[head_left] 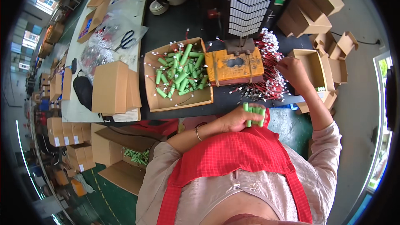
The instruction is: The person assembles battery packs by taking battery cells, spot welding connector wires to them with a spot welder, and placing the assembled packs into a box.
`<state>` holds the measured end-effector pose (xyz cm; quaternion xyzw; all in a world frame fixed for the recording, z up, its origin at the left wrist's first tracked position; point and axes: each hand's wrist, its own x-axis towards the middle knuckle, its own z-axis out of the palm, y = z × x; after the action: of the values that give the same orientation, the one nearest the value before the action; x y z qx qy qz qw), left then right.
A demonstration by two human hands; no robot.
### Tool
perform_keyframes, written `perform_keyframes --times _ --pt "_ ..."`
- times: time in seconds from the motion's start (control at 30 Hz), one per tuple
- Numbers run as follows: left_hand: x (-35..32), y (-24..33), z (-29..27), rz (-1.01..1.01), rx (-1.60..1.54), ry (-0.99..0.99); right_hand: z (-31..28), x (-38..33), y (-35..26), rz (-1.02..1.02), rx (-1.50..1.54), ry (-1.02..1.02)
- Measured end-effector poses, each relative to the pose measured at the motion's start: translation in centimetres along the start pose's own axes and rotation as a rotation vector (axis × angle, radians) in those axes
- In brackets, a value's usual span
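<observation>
The left hand (237, 118) has its grip closed round a bundle of green batteries (255, 114), held near the body just above the red apron (233, 154). The right hand (293, 71) reaches to the right, fingers pinching into the pile of red wires (266, 64) on the bench (175, 21); what it has caught I cannot tell. This looks like fetching a wire for a held battery. Next calls for drawing one wire free. Left, an open box (155, 100) holds more batteries.

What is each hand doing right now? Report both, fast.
Left hand: closed around a bunch of green cylindrical cells.
Right hand: reaching into the red wires; grip cannot be told.
</observation>
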<state>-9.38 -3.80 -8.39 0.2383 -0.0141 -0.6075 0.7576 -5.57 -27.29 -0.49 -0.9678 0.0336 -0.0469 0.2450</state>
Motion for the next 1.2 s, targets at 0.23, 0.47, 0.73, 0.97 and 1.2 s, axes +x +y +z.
perform_keyframes --times 0.23,0.47,0.73,0.97,1.2 --pt "-3.1 0.1 -1.4 -0.15 0.515 -0.028 -2.7 0.3 -1.5 0.069 -0.02 -0.055" --pt "-4.6 0.1 -2.1 0.038 0.611 0.107 -3.1 -2.1 -2.2 0.13 0.156 -0.052" --pt "-6.0 4.9 1.3 0.541 0.081 0.107 -2.2 -7.2 -4.8 0.119 0.957 -0.149" --pt "-5.2 5.5 2.8 0.48 0.197 0.178 2.3 -10.3 -5.7 0.087 0.821 -0.531" --pt "-5.9 5.9 3.5 0.423 0.321 0.238 2.7 -7.6 -8.5 0.015 0.947 -0.406"
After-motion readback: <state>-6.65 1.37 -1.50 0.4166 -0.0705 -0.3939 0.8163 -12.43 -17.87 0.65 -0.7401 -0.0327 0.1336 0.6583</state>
